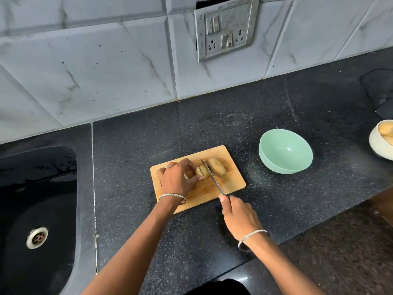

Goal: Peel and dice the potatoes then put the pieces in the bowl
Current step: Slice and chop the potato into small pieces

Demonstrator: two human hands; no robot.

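A wooden cutting board lies on the black counter. On it a peeled potato is cut into parts: a larger half on the right and thin slices to its left. My left hand holds the slices with curled fingers. My right hand grips the handle of a knife, whose blade lies between the slices and the larger half. An empty mint-green bowl stands to the right of the board.
A white bowl holding peeled potatoes sits at the right edge. A black sink with a metal drain is at the left. A tiled wall with a switch panel rises behind. A dark object lies at the far right.
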